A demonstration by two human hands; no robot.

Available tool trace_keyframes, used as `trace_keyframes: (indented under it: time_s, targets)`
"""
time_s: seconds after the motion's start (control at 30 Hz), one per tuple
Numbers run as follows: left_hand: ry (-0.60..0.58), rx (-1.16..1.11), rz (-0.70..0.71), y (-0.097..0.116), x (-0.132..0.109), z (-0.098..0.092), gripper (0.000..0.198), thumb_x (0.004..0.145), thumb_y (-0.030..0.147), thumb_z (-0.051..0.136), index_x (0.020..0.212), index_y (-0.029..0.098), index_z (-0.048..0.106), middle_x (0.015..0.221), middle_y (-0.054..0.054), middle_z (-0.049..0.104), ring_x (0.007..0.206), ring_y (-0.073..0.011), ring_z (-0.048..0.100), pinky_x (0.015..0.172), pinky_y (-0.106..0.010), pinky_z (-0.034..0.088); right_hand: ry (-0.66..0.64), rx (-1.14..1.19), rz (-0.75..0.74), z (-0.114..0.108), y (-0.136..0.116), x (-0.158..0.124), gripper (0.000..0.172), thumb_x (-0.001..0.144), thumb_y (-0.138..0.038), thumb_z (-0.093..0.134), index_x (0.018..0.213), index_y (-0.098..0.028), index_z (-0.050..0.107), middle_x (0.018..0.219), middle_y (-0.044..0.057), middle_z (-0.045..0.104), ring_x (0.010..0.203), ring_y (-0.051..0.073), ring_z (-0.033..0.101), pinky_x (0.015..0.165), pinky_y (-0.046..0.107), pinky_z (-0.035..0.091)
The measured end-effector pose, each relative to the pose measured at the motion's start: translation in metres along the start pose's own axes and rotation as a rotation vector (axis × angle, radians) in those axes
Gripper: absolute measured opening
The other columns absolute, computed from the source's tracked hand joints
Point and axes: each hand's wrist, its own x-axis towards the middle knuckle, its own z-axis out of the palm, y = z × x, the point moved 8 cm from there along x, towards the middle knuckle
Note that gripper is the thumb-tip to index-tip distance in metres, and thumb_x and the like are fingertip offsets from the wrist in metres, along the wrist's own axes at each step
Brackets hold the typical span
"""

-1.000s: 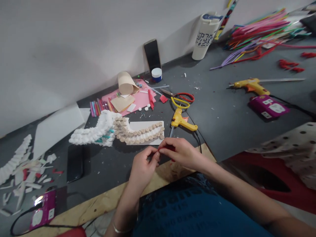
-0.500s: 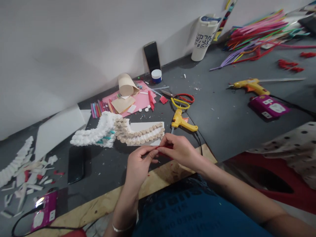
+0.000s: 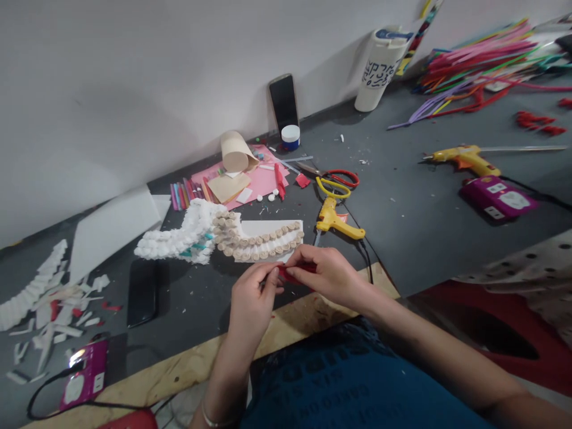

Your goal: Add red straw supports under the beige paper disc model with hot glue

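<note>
Between my two hands is a thin red strip (image 3: 286, 271), mostly covered by fingers; whether it is paper or something else I cannot tell. My left hand (image 3: 255, 292) pinches its left end with thumb and fingertips. The other end is pinched and partly wrapped by my right hand (image 3: 328, 275). Just beyond the hands lies a white card (image 3: 268, 227) with rows of beige rolled coils (image 3: 263, 239). Joined at its left is a fluffy white piece (image 3: 179, 235) with teal bits.
A yellow glue gun (image 3: 335, 220) and scissors (image 3: 335, 182) lie beyond my right hand. Another glue gun (image 3: 465, 158) rests by a purple extension box (image 3: 498, 196). A phone (image 3: 143, 292), paper scraps (image 3: 58, 316) and a second purple box (image 3: 84, 375) are at left. A tumbler (image 3: 378, 71) stands behind.
My view has shifted slightly, so the table things appear a little further right. Both hands keep hold of the red strip, with small finger movements; more red shows between the fingertips.
</note>
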Motion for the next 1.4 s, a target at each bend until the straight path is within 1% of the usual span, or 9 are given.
trace_keyframes:
  time_s: [0.13, 0.23, 0.37, 0.53, 0.63, 0.97, 1.17, 1.3, 1.4]
  targets:
    - [0.004, -0.029, -0.033, -0.005, 0.001, -0.003, 0.023, 0.090, 0.034, 0.062, 0.094, 0.017, 0.077, 0.090, -0.004, 0.070, 0.069, -0.0127, 0.069, 0.064, -0.026, 0.066, 0.003, -0.015, -0.009, 0.001, -0.002, -0.001, 0.006, 0.085, -0.018, 0.063, 0.084, -0.018, 0.069, 0.072, -0.003, 0.069, 0.063, 0.009, 0.057, 0.057, 0.020, 0.039]
    - [0.010, -0.074, -0.063, -0.008, 0.002, -0.005, 0.020, 0.088, 0.031, 0.065, 0.091, 0.017, 0.078, 0.083, -0.003, 0.070, 0.064, -0.0117, 0.068, 0.061, -0.024, 0.064, 0.002, -0.035, -0.018, 0.002, -0.003, -0.001, 0.007, 0.086, -0.019, 0.062, 0.085, -0.018, 0.069, 0.072, -0.003, 0.069, 0.063, 0.009, 0.057, 0.056, 0.020, 0.039]
    - [0.011, -0.133, -0.100, -0.011, 0.001, -0.006, 0.018, 0.085, 0.030, 0.067, 0.090, 0.017, 0.079, 0.080, -0.003, 0.071, 0.063, -0.0116, 0.068, 0.059, -0.023, 0.064, 0.007, -0.065, -0.046, 0.003, -0.004, -0.001, 0.007, 0.086, -0.020, 0.062, 0.084, -0.018, 0.068, 0.070, -0.003, 0.067, 0.061, 0.009, 0.056, 0.056, 0.020, 0.038]
    - [-0.034, -0.206, -0.180, -0.014, 0.000, -0.004, 0.016, 0.080, 0.028, 0.071, 0.089, 0.017, 0.080, 0.077, -0.003, 0.073, 0.064, -0.0129, 0.070, 0.057, -0.022, 0.063, 0.014, -0.081, -0.062, 0.003, -0.004, -0.004, 0.006, 0.086, -0.019, 0.062, 0.084, -0.018, 0.067, 0.069, -0.003, 0.067, 0.060, 0.008, 0.056, 0.055, 0.019, 0.038]
    - [-0.040, -0.230, -0.203, -0.015, 0.001, -0.004, 0.015, 0.079, 0.027, 0.073, 0.087, 0.016, 0.080, 0.075, -0.002, 0.073, 0.063, -0.0129, 0.070, 0.057, -0.022, 0.063, 0.017, -0.081, -0.080, 0.004, -0.005, -0.005, 0.006, 0.087, -0.020, 0.062, 0.083, -0.018, 0.067, 0.069, -0.003, 0.067, 0.060, 0.008, 0.056, 0.055, 0.019, 0.038]
    - [-0.006, -0.186, -0.161, -0.013, 0.002, -0.005, 0.015, 0.079, 0.029, 0.072, 0.083, 0.016, 0.079, 0.068, -0.001, 0.072, 0.061, -0.0142, 0.070, 0.057, -0.023, 0.063, 0.012, -0.099, -0.080, 0.006, -0.006, -0.005, 0.007, 0.087, -0.020, 0.062, 0.086, -0.019, 0.068, 0.072, -0.002, 0.069, 0.062, 0.009, 0.058, 0.057, 0.020, 0.039]
    - [0.003, -0.120, -0.142, -0.011, 0.002, -0.009, 0.020, 0.082, 0.032, 0.069, 0.088, 0.016, 0.078, 0.075, -0.004, 0.075, 0.063, -0.0163, 0.072, 0.058, -0.028, 0.065, 0.007, -0.136, -0.074, 0.004, -0.005, -0.004, 0.007, 0.087, -0.020, 0.061, 0.088, -0.020, 0.068, 0.074, -0.002, 0.069, 0.064, 0.010, 0.058, 0.059, 0.021, 0.039]
    - [0.004, -0.124, -0.135, -0.012, 0.002, -0.009, 0.019, 0.083, 0.031, 0.068, 0.089, 0.016, 0.078, 0.077, -0.004, 0.075, 0.063, -0.0156, 0.072, 0.059, -0.027, 0.065, 0.001, -0.149, -0.077, 0.003, -0.004, -0.004, 0.008, 0.088, -0.021, 0.060, 0.087, -0.019, 0.068, 0.073, -0.002, 0.068, 0.063, 0.010, 0.057, 0.059, 0.022, 0.038]
    - [0.022, -0.139, -0.144, -0.013, 0.003, -0.009, 0.017, 0.082, 0.029, 0.069, 0.087, 0.016, 0.078, 0.073, -0.003, 0.075, 0.062, -0.0154, 0.072, 0.057, -0.026, 0.064, -0.011, -0.163, -0.075, 0.003, -0.004, -0.003, 0.009, 0.088, -0.021, 0.060, 0.087, -0.019, 0.068, 0.074, -0.002, 0.069, 0.064, 0.010, 0.057, 0.059, 0.022, 0.038]
